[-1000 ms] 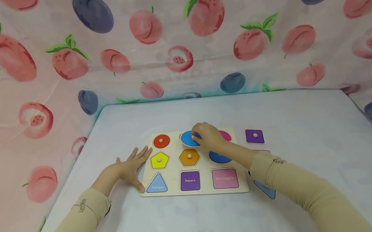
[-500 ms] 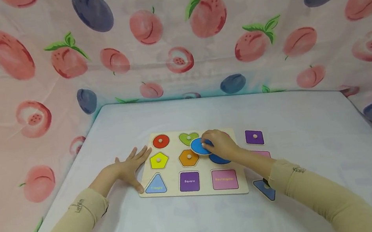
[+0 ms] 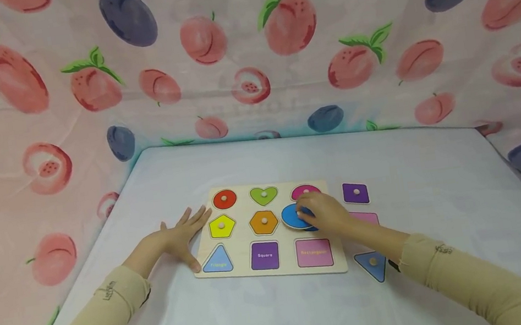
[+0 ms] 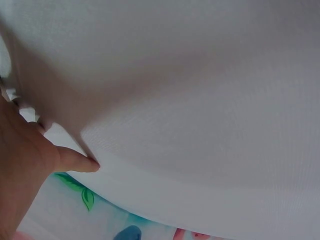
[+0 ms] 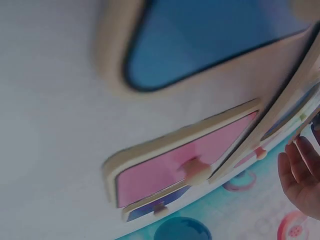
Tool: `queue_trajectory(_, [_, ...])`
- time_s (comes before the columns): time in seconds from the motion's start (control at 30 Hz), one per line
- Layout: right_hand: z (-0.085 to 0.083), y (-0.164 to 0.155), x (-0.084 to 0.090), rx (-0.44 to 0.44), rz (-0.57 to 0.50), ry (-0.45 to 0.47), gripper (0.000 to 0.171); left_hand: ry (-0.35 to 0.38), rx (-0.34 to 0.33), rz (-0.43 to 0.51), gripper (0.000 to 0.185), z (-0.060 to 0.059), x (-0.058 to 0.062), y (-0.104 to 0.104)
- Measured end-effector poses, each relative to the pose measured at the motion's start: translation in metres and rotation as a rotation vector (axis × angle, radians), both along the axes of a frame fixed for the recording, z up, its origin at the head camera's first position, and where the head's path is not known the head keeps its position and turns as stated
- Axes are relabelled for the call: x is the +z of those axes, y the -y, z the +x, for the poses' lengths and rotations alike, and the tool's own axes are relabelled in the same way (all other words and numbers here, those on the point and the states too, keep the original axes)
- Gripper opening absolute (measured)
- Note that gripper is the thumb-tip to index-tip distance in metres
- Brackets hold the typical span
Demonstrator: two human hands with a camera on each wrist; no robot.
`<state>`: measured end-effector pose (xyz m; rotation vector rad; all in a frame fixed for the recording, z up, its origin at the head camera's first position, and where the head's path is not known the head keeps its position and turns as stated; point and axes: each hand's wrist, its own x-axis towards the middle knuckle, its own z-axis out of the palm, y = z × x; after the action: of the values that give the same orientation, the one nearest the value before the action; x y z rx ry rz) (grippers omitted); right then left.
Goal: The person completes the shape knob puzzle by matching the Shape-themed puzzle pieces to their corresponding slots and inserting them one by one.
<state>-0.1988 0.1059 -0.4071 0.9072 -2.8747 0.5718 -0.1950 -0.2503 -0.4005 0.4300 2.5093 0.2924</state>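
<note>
A wooden shape-puzzle board (image 3: 283, 271) lies on the white-covered table. My right hand (image 3: 320, 212) pinches the knob of a blue round piece (image 3: 292, 217) and holds it over the board's middle-right spot, where a blue recess shows beneath. My left hand (image 3: 184, 233) lies flat with straight fingers against the board's left edge; in the left wrist view its thumb (image 4: 75, 161) presses on the white cloth. Seated pieces are a red circle (image 3: 224, 199), green heart (image 3: 264, 195), pink oval (image 3: 305, 191), yellow pentagon (image 3: 222, 226) and orange hexagon (image 3: 264, 222).
Loose pieces lie right of the board: a purple square (image 3: 356, 193), a pink rectangle (image 3: 367, 218) (image 5: 185, 167) and a blue triangle (image 3: 372, 265) (image 5: 210, 35). The bottom row's triangle, square and rectangle recesses hold nothing. Fruit-print fabric (image 3: 244, 48) walls in the table.
My right hand has carried the blue round piece from the board's top middle down and right to the middle-right spot, uncovering the green heart and pink oval. The left hand has not moved.
</note>
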Motion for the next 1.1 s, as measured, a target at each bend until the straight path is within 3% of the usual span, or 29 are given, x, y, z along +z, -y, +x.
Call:
queue_trajectory(0.4, [0.001, -0.02, -0.005, -0.011, 0.008, 0.021, 0.013, -0.001, 0.006, -0.002, 0.135, -0.001, -0.004, 0.002])
queue_trajectory(0.87, [0.0, -0.017, -0.007, 0.016, 0.015, 0.038, 0.01, -0.007, 0.003, 0.015, 0.134, 0.002, 0.0, -0.001])
queue_trajectory(1.1, [-0.001, -0.014, -0.002, 0.021, 0.103, 0.047, 0.01, -0.007, -0.003, -0.007, 0.135, -0.001, -0.005, 0.002])
